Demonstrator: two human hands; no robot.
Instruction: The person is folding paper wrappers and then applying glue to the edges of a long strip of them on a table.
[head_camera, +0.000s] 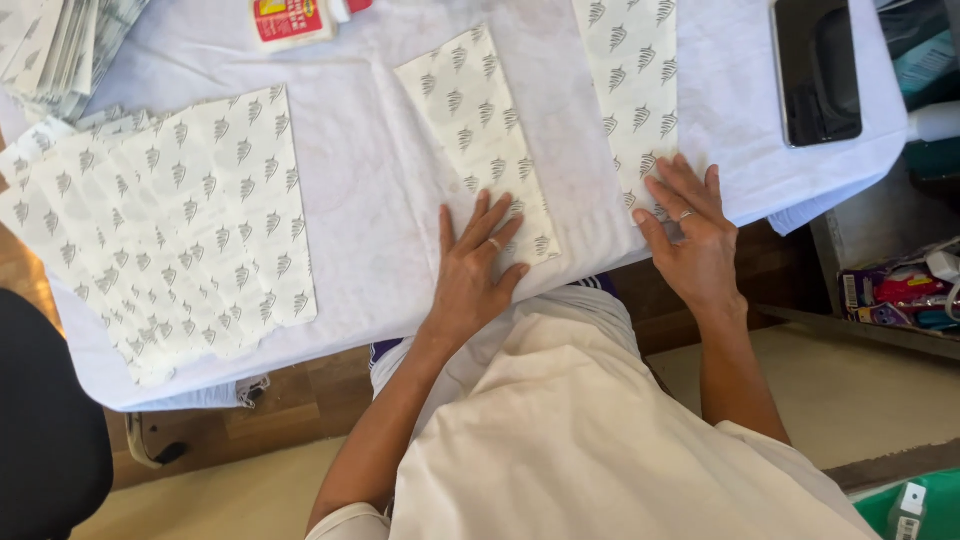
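Flat hands on two patterned paper strips

Left hand lies spread, flat on the near end of the middle paper strip. Right hand, fingers spread, presses the right strip. Both strips lie on the white-covered tabletop; farther back, a phone

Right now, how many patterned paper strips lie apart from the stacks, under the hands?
2. One white leaf-patterned paper strip lies mid-table under the left hand; the other strip lies further right under the right hand. More sheets overlap in the fanned pile, uncountable.
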